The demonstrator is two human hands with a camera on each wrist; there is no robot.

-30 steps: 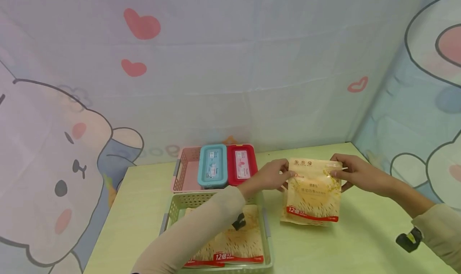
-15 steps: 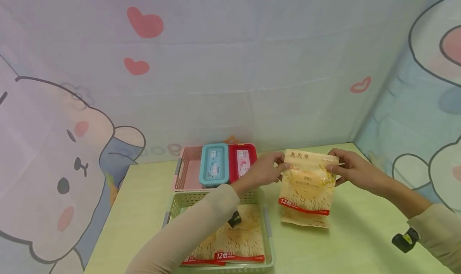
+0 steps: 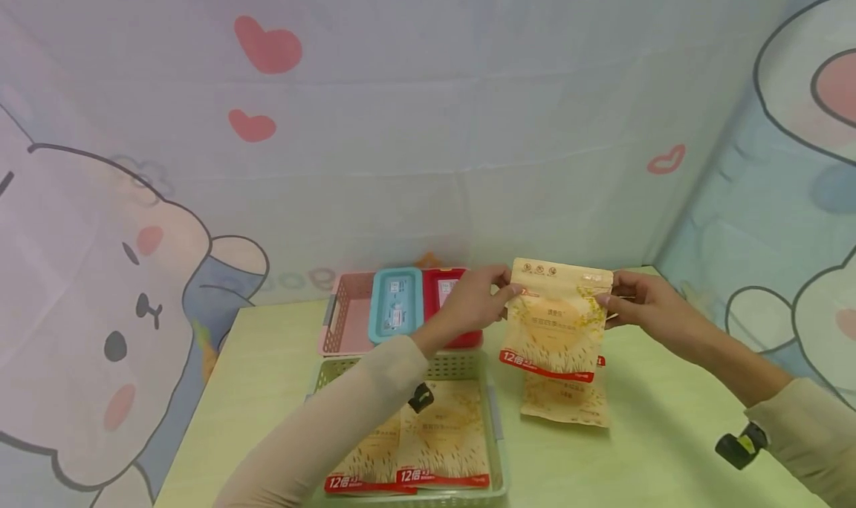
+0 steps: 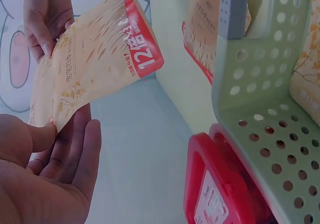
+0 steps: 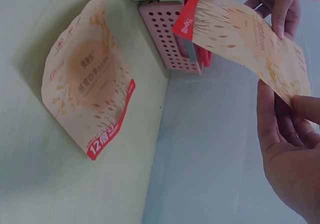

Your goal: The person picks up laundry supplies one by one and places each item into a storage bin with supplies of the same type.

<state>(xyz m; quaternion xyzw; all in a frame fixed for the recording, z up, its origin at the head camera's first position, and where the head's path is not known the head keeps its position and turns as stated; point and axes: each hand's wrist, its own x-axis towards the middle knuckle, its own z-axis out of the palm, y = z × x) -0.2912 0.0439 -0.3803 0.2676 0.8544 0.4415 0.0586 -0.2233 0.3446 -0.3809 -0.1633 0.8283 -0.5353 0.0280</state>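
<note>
Both hands hold up one beige pouch (image 3: 553,322) with a red bottom band, raised over the table. My left hand (image 3: 471,300) pinches its upper left edge between thumb and fingers, and my right hand (image 3: 652,307) pinches the upper right edge. In the right wrist view the held pouch (image 5: 240,33) slants away from the right hand (image 5: 295,149), with the left hand (image 5: 280,3) at its far side. A second, similar pouch (image 3: 565,400) lies on the table below, partly covered by the held one in the head view.
Left of the hands stands a green basket (image 3: 496,426) holding beige pouches (image 3: 444,434). Behind it a pink basket (image 3: 351,311) holds a blue-lidded box (image 3: 396,305) and a red box (image 3: 468,339). A printed cloth wall (image 3: 468,144) rises behind the table (image 3: 254,389).
Both hands have lifted the held pouch upward and carried it left, toward the baskets. More of the pouch lying on the table now shows beneath it.
</note>
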